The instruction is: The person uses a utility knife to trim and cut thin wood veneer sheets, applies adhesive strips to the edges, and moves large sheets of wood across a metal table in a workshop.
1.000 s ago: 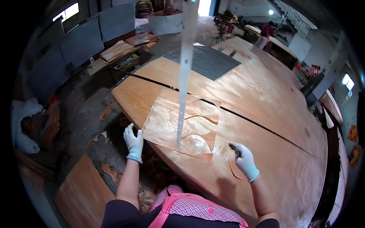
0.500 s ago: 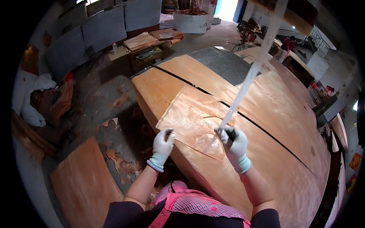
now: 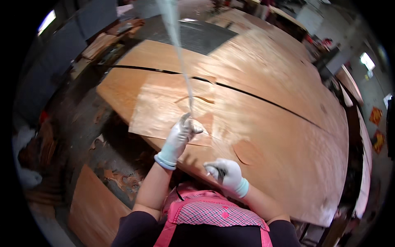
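A translucent white strip [image 3: 177, 39], like tape, hangs down from above. Its lower end meets the fingertips of my left hand [image 3: 180, 136], closed in a white glove with a pale blue cuff. My right hand [image 3: 230, 175], gloved the same way, is closed near the table's front edge; a small dark thing shows at its fingers, too blurred to name. Under my left hand lies a lighter piece of wood veneer [image 3: 154, 103] with a curved slit and a gap in it. An oval veneer scrap [image 3: 248, 152] rests right of it, beyond my right hand.
Large veneer sheets [image 3: 284, 82] cover the wide table, crossed by a long black strip [image 3: 263, 99]. Dark sheeting [image 3: 201, 37] lies at the far side. Torn veneer scraps [image 3: 123, 179] litter the floor at left, beside a leaning veneer sheet [image 3: 92, 206].
My right hand has left the translucent strip and drawn back toward me. My left hand has risen to the strip's lower end. The view has shifted right.
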The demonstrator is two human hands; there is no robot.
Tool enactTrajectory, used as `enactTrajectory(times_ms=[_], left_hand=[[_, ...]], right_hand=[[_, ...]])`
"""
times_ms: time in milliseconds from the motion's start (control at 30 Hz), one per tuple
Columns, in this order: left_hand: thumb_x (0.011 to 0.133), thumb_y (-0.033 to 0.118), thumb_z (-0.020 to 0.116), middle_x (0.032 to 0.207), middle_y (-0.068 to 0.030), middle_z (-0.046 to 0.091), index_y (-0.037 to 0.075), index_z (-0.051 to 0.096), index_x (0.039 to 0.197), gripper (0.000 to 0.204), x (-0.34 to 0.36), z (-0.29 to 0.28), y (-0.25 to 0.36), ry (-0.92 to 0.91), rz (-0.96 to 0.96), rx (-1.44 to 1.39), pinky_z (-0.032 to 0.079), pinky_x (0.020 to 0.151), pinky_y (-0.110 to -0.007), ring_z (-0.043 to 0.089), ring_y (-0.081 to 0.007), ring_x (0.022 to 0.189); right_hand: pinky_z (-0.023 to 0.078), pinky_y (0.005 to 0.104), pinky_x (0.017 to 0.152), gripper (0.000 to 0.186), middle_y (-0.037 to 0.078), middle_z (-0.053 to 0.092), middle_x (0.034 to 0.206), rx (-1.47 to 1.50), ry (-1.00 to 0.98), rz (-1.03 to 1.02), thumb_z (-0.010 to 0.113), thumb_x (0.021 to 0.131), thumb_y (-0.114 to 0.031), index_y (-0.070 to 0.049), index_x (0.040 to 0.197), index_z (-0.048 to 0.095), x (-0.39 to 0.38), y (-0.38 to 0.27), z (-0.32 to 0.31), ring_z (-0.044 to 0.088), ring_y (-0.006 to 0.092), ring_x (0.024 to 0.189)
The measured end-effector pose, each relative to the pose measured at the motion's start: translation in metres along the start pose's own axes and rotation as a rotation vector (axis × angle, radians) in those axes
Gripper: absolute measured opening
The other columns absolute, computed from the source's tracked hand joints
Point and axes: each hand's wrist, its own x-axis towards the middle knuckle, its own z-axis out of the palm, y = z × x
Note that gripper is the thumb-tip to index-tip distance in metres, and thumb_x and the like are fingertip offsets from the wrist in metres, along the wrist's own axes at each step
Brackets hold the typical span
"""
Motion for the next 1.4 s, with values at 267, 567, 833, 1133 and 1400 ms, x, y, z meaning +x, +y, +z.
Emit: enactTrajectory(times_ms=[267, 567, 833, 1133, 1400], left_hand=[[0.097, 0.019, 0.069, 0.088, -0.0047, 0.074, -0.003, 0.074, 0.101, 0.023, -0.041, 0.032, -0.088, -0.400, -0.587, 0.642, 0.052, 0.077, -0.024, 0.064, -0.0090, 0.084], [0.101, 0.021, 0.064, 0.082, -0.0031, 0.069, -0.003, 0.070, 0.105, 0.025, -0.037, 0.047, -0.129, -0.135, -0.570, 0.613, 0.051, 0.063, -0.025, 0.061, -0.0080, 0.068], [0.102, 0.021, 0.061, 0.072, -0.0007, 0.058, -0.005, 0.067, 0.110, 0.027, 0.003, 0.047, -0.153, 0.085, -0.555, 0.506, 0.046, 0.048, -0.026, 0.056, -0.0088, 0.054], [0.101, 0.021, 0.062, 0.068, 0.0018, 0.057, 0.002, 0.069, 0.107, 0.021, 0.049, 0.068, -0.199, 0.069, -0.738, 0.455, 0.042, 0.047, -0.023, 0.052, -0.0071, 0.053], [0.100, 0.023, 0.065, 0.071, -0.0035, 0.065, 0.000, 0.071, 0.094, 0.024, 0.028, 0.065, -0.192, 0.187, -0.747, 0.394, 0.042, 0.046, -0.024, 0.057, -0.0100, 0.052]], right_hand=[[0.053, 0.0412, 0.071, 0.044, 0.019, 0.069, 0.087, -0.059, -0.154, 0.634, 0.062, 0.095, -0.019, -0.011, 0.138, 0.061, -0.065, 0.048, -0.056, 0.067, 0.0353, 0.073], [0.054, 0.0451, 0.085, 0.051, 0.017, 0.070, 0.106, -0.575, -0.119, 0.674, 0.061, 0.083, -0.010, -0.006, 0.134, 0.059, -0.072, 0.147, -0.086, 0.067, 0.0374, 0.096], [0.051, 0.0414, 0.095, 0.048, 0.012, 0.068, 0.119, -0.665, -0.294, 0.243, 0.070, 0.079, -0.012, -0.007, 0.126, 0.064, -0.055, 0.201, -0.094, 0.065, 0.0299, 0.109], [0.052, 0.0422, 0.093, 0.052, 0.011, 0.066, 0.127, -0.620, -0.322, 0.321, 0.068, 0.082, -0.015, -0.007, 0.133, 0.060, -0.062, 0.203, -0.094, 0.065, 0.0297, 0.109], [0.052, 0.0385, 0.088, 0.059, 0.007, 0.045, 0.157, -0.848, -0.478, 0.241, 0.065, 0.088, -0.018, -0.015, 0.145, 0.052, -0.050, 0.199, -0.092, 0.062, 0.0255, 0.115]])
